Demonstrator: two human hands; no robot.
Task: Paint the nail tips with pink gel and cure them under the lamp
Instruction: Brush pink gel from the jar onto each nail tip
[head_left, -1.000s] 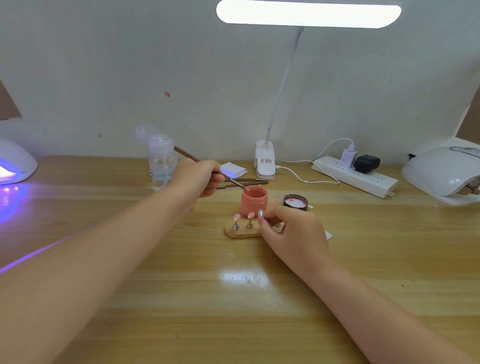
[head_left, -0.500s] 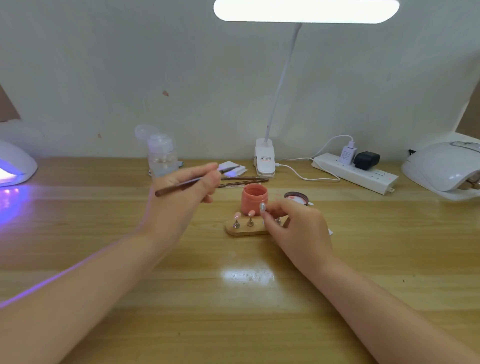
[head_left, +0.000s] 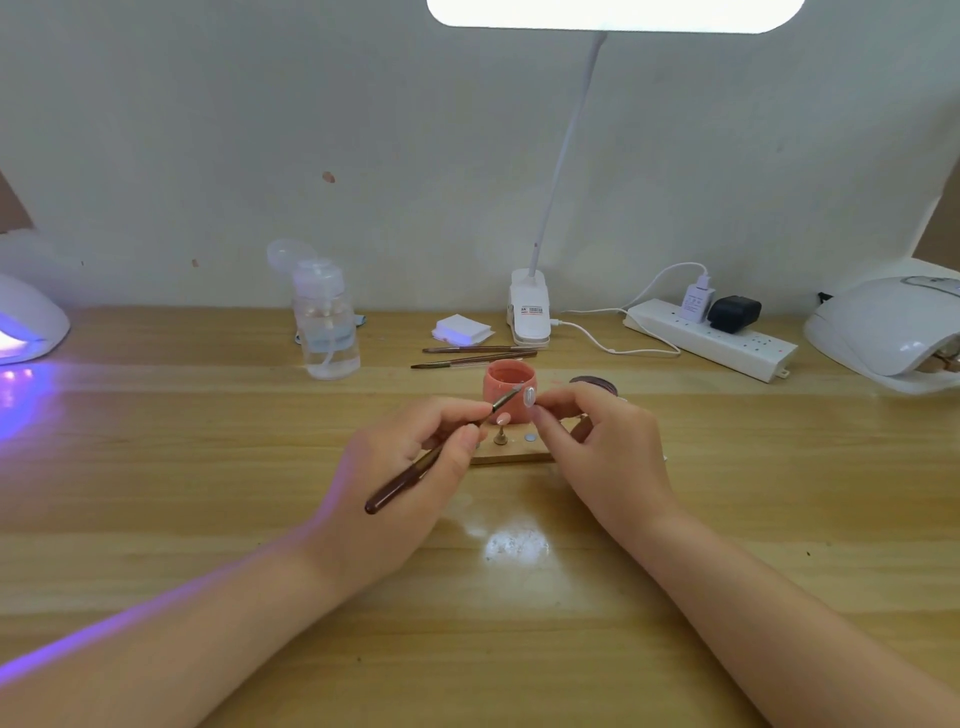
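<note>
The wooden table (head_left: 156, 467) fills the lower frame beneath a pale wall, with a lit desk lamp (head_left: 530, 312) clipped at centre back, one white curing lamp (head_left: 883, 327) at the right edge and another, glowing violet (head_left: 26, 327), at the left edge. A clear pump bottle (head_left: 327, 322) stands left of centre and a power strip (head_left: 711, 338) lies right of centre. In the middle, the left hand (head_left: 410, 467), which half a second ago held the brush (head_left: 441, 452) level and away from the work, has swung down so the bristles now point at the nail tip (head_left: 529, 396); its fingers are curled round the handle. The right hand (head_left: 597, 441) pinches that tip's stem, lifted just above the wooden holder (head_left: 519, 456), in front of the open pink gel pot (head_left: 509, 382). Painting looks about to begin, though whether bristles already touch the tip is too small to tell. One pink tip (head_left: 503, 419) stands on the holder.
</note>
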